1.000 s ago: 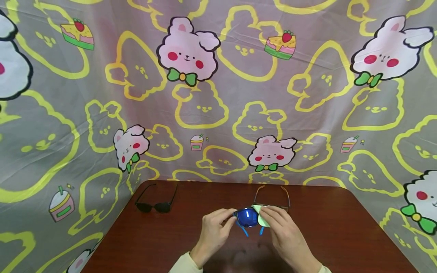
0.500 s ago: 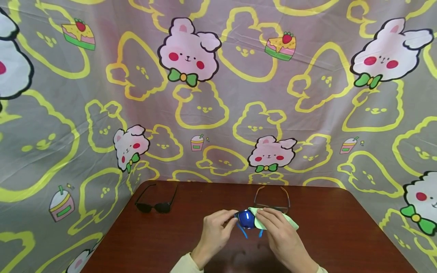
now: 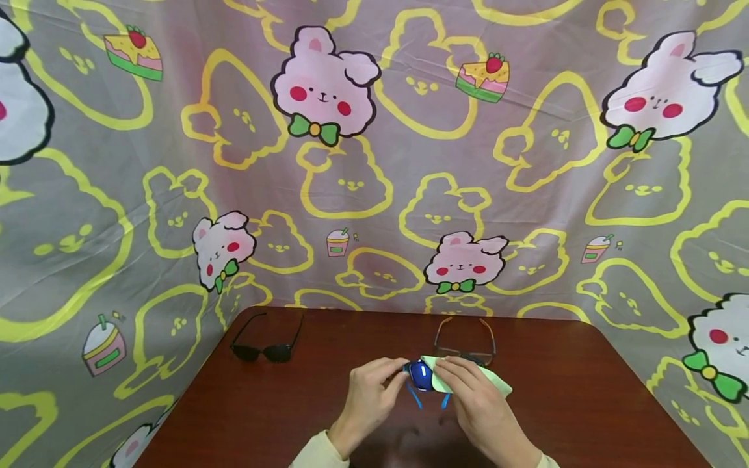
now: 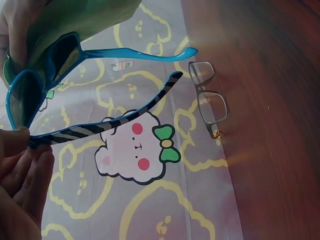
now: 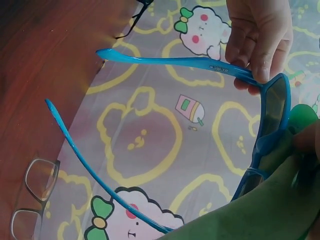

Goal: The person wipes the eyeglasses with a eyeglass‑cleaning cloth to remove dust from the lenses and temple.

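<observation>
Above the table's middle, my left hand (image 3: 367, 398) pinches one end of blue-framed sunglasses (image 3: 420, 375) by the hinge. Their mirrored blue lens faces away from me, and both temples point back toward me. My right hand (image 3: 481, 404) presses a pale green cloth (image 3: 497, 383) over the other lens, which is mostly covered. In the left wrist view, the thumb and fingers grip the frame beside a temple (image 4: 105, 127) with dark stripes inside. The cloth (image 5: 235, 215) hangs across the lower right of the right wrist view, hiding part of the frame.
Black sunglasses (image 3: 262, 352) lie unfolded at the table's back left. Clear-lens eyeglasses (image 3: 464, 354) lie behind my right hand, partly hidden by it in the head view. A patterned curtain (image 3: 374, 195) encloses the brown table (image 3: 275, 416) at the back and sides.
My right hand has slid slightly left with the cloth, leaving less of the blue lens showing. More of the cloth now spreads out to the right. The left hand stays almost still.
</observation>
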Tool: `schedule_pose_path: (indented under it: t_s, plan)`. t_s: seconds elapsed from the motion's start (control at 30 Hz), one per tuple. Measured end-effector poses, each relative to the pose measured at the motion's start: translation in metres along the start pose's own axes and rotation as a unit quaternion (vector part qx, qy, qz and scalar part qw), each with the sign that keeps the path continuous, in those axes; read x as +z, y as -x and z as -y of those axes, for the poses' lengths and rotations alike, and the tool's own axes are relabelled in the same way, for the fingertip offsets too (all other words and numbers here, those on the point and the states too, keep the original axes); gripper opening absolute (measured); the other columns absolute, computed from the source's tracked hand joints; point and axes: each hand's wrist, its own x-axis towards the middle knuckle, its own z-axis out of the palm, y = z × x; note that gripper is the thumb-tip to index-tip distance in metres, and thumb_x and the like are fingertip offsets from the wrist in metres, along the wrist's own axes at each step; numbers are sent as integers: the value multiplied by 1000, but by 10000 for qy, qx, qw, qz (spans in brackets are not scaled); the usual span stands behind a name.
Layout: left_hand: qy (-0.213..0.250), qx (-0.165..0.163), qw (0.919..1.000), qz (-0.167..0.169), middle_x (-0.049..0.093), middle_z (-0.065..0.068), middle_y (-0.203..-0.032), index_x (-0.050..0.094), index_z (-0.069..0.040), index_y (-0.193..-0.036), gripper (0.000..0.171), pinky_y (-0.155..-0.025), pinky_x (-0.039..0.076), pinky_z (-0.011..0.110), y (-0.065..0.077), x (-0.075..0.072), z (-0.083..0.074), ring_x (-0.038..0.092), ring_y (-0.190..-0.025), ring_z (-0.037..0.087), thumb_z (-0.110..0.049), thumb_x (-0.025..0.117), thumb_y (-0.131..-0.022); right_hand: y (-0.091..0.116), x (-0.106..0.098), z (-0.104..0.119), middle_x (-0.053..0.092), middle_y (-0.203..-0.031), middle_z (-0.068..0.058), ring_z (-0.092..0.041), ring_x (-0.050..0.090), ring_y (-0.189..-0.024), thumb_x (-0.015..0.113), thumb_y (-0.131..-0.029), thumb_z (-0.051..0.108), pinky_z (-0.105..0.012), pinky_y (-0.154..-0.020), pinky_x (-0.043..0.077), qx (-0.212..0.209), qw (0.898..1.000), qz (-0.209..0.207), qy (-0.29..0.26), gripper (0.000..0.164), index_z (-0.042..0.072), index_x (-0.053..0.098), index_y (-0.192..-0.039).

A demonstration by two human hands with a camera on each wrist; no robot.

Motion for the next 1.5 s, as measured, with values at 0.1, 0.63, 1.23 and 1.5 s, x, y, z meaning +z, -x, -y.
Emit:
schedule_pose_path:
  t_s: [0.1, 0.63, 1.23, 1.5]
  plan:
    - [3, -146, 9998, 115, 68, -7, -82, 72, -12, -94, 13, -57, 43, 11, 1, 1, -1, 58, -70, -2, -8, 72, -82, 1, 1, 0, 63, -114, -9, -28, 58, -104, 27, -102, 13, -21, -102, 33, 23, 10000, 49, -62, 42, 0, 65, -112]
    - [41, -382, 9991, 175, 67, -9, -82, 73, -13, -94, 12, -54, 40, 10, 2, 3, -1, 54, -66, -3, -10, 72, -83, 0, 2, 2, 62, -117, -10, -28, 57, -107, 24, -100, 11, -21, -101, 33, 43, 9996, 253, -76, 44, 1, 65, -112]
    - [7, -340, 9992, 204, 67, -9, -82, 73, -13, -95, 12, -54, 40, 10, 2, 3, 0, 54, -66, -3, -9, 72, -83, -2, 2, 3, 62, -117, -8, -29, 54, -107, 21, -99, 10, -26, -97, 38, -203, 9984, 510, -163, 44, 3, 64, -109]
    - [42, -443, 9986, 285, 68, -9, -83, 73, -14, -95, 13, -52, 39, 9, 2, 3, 0, 53, -65, -4, -10, 72, -83, -3, 5, 4, 62, -116, -7, -28, 55, -107, 24, -102, 13, -26, -98, 38, -372, 9984, 371, -221, 41, 3, 64, -108]
